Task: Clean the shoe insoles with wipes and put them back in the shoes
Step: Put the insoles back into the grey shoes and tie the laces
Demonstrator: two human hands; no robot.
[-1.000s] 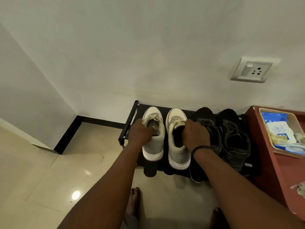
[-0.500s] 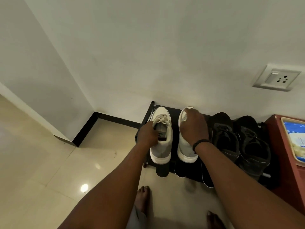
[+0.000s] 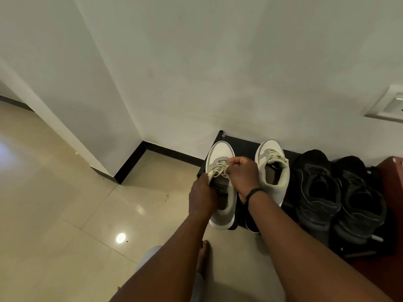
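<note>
Wall (image 3: 218, 62): one pale painted wall fills the upper part of the view, turning a corner on the left, with a black skirting strip (image 3: 130, 162) along its foot.
Floor (image 3: 65, 203): glossy cream tiles, with one bright spot of reflected light low on the left.
Arms: two bare forearms reach in from the bottom edge towards the rack.
Shoe rack (image 3: 244, 144): one low black rack, set against the wall, bearing all the shoes.
Cabinet (image 3: 392, 166): one reddish-brown piece, only its corner showing at the right edge beside the rack.
Shoes: four in a row, toes to the wall.
Black shoes (image 3: 316, 188): two, side by side on the right half of the rack.
White shoes: two, on the left half of the rack.
Left white shoe (image 3: 220, 153): at the rack's left end, between both hands.
Right white shoe (image 3: 272, 171): just beside it, untouched, its opening dark; an insole cannot be made out.
Left hand (image 3: 201, 197): fingers curled round the left rim of the left white shoe.
Right hand (image 3: 242, 175): fingertips pinching the pale laces (image 3: 218, 171) of the same shoe; a black band (image 3: 253, 194) circles the wrist.
Feet: one bare foot (image 3: 204, 256) on the tiles below the rack.
Wall socket (image 3: 390, 105): one white plate, cut off at the right edge.
</note>
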